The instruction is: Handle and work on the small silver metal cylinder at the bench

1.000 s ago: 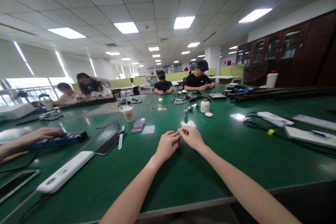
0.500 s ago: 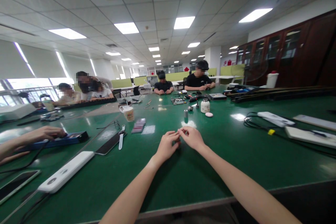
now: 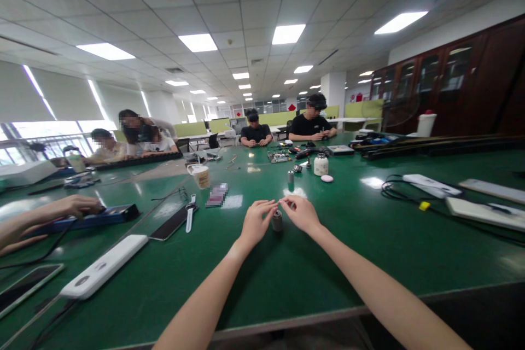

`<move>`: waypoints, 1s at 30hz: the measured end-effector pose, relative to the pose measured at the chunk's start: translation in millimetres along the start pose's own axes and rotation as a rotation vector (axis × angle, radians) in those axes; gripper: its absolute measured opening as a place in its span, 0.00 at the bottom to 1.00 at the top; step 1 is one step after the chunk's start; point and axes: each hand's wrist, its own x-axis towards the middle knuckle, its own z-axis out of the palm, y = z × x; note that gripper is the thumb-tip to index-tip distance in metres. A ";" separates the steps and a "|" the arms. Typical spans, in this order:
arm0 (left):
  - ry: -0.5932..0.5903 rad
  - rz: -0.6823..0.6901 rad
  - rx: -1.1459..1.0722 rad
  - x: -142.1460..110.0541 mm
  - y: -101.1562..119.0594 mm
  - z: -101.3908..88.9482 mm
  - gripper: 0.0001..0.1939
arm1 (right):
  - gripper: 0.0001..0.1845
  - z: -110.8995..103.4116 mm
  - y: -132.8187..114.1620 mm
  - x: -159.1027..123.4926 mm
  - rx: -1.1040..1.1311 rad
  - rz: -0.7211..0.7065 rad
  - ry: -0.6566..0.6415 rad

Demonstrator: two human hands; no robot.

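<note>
A small grey metal cylinder (image 3: 278, 222) stands upright on the green table between my hands. My left hand (image 3: 256, 222) is beside it on the left, fingers stretched over towards its top and the thumb apart from them. From the right, my right hand (image 3: 301, 212) reaches in with thumb and fingertips pinched just above the cylinder; anything in that pinch is too small to make out. The fingertips of both hands are close together. Farther back stands a second metal cylinder (image 3: 291, 179).
Beyond it are a white jar (image 3: 320, 164) and a pink round lid (image 3: 327, 179). On the left lie a watch (image 3: 189, 213), a dark tablet (image 3: 170, 224) and a white power strip (image 3: 105, 267). A co-worker's hand (image 3: 77, 206) works over a blue tray. Cables (image 3: 396, 188) lie at right.
My left hand has shifted slightly left and its fingertips have drawn apart from the right hand's. The grey cylinder between my hands now shows; it was hidden before.
</note>
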 end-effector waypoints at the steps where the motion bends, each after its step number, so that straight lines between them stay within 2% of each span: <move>1: 0.011 -0.015 0.015 0.3 -3.8 -0.2 0.13 | 0.15 -0.4 -0.3 0.1 -0.001 0.004 -0.001; 6: -0.015 -0.085 0.110 -3.9 -29.0 3.6 0.14 | 0.15 -0.9 -1.0 0.1 -0.001 0.019 -0.004; 11: -0.214 -0.213 0.265 -15.3 -42.7 9.3 0.17 | 0.15 -0.5 -0.7 0.0 0.010 0.024 -0.023; 14: -0.330 -0.236 0.325 -18.8 -42.2 10.4 0.18 | 0.15 -0.6 -0.8 -0.1 0.010 0.025 -0.033; 16: -0.366 -0.238 0.346 -18.8 -40.0 9.7 0.19 | 0.15 -0.5 -0.8 -0.4 0.006 0.024 -0.033; 21: -0.357 -0.229 0.365 -16.7 -34.0 5.3 0.19 | 0.14 0.5 -0.2 -0.5 -0.006 0.022 -0.038; 26: -0.264 -0.230 0.365 -15.1 -32.0 2.8 0.15 | 0.13 1.2 0.7 -0.2 -0.005 0.034 -0.045; 30: -0.234 -0.257 0.398 -13.2 -28.7 1.3 0.12 | 0.14 0.8 0.3 -0.8 -0.011 0.037 -0.050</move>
